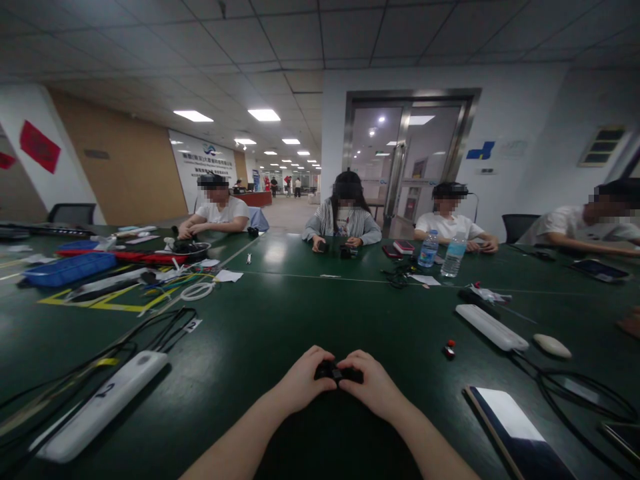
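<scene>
Both my hands meet at the near middle of the green table (280, 320), around a small black object (336, 375) whose exact kind I cannot make out. My left hand (303, 379) grips its left end between thumb and fingers. From the other side, my right hand (374, 381) is closed on the right end. The fingers cover much of the object, and only its dark middle shows between the thumbs.
On the left lie a white power strip (107, 403), black cables and a blue tray (70, 268). To the right are a phone (515, 427), another power strip (490, 327), a mouse (551, 346) and water bottles (454, 255). Several people sit across the table.
</scene>
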{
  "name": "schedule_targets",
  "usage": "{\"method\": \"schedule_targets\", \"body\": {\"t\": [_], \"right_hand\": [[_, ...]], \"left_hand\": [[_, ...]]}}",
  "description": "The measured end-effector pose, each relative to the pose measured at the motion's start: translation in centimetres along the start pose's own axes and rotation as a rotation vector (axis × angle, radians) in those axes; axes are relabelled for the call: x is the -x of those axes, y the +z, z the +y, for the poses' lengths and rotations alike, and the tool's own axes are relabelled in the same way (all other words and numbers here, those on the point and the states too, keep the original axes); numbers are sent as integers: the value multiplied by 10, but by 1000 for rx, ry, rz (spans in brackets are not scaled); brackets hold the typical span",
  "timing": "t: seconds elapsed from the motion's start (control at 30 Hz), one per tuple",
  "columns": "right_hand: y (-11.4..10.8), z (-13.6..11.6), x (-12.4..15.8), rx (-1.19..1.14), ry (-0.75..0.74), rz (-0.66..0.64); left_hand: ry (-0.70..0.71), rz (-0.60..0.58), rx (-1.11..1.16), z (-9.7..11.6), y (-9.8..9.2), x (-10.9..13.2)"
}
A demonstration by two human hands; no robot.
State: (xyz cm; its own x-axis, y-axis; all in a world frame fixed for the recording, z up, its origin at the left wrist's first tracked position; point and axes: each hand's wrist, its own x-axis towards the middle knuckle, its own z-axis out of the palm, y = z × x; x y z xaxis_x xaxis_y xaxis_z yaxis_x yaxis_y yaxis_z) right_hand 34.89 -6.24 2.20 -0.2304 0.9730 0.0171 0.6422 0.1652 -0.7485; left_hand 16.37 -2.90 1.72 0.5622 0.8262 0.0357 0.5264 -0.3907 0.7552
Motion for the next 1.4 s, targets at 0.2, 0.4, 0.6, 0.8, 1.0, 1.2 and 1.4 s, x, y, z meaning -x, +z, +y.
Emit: {"method": "schedule_targets", "body": {"t": [0.2, 0.4, 0.6, 0.8, 1.0, 1.2, 1.4], "right_hand": [[4, -1, -1, -34, -2, 39], [5, -2, 0, -140, 6, 50], [4, -5, 1, -141, -7, 44], [5, -6, 0, -101, -10, 27], [8, -3, -2, -155, -12, 21], [3, -1, -4, -339, 54, 84], [-10, 4, -4, -783, 167, 291]], "left_hand": [[52, -6, 35, -2, -1, 1], [64, 12, 63, -7, 0, -1], [53, 12, 89, -13, 2, -3], [43, -5, 102, -16, 2, -4], [6, -51, 137, -9, -5, 0], [8, -50, 139, -6, -9, 3], [-5, -42, 149, -9, -5, 1]]}}
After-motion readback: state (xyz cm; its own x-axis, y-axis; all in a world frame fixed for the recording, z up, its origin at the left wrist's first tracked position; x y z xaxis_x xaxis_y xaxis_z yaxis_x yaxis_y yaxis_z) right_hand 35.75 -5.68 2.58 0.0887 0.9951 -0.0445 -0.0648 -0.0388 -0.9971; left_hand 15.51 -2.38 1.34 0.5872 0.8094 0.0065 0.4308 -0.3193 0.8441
